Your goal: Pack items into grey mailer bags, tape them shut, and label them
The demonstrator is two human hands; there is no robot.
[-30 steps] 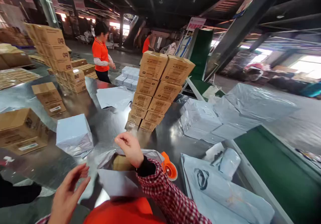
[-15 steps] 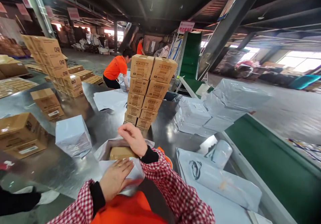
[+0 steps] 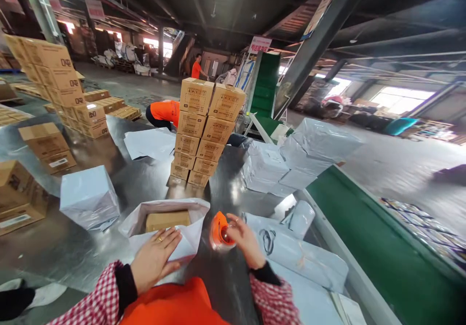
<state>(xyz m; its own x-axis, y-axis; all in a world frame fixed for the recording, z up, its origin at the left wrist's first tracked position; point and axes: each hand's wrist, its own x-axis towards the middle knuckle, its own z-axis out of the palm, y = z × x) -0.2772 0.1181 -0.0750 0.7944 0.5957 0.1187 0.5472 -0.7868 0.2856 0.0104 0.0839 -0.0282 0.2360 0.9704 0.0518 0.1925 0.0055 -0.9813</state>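
A cardboard box (image 3: 167,220) sits inside a white plastic mailing bag (image 3: 196,213) whose mouth gapes at the top. My left hand (image 3: 156,252), with a ring on one finger, lies flat on the near flap of that bag, fingers stretched out. To the right of the bag, an orange tape dispenser (image 3: 219,225) stands on the metal table (image 3: 145,179). My right hand (image 3: 245,242) is at the dispenser's right side, its fingers apart and slightly bent; whether they touch it I cannot tell.
A tall stack of cartons (image 3: 202,130) stands ahead. A wrapped parcel (image 3: 89,196) is at left, white parcels (image 3: 269,164) at right. Rolled bags (image 3: 306,257) lie beside a green conveyor belt (image 3: 364,228). A co-worker in orange (image 3: 165,112) bends beyond the table.
My right hand has left the bag's mouth and moved right and down to the tape dispenser. My left hand stays on the flap. The co-worker has bent lower.
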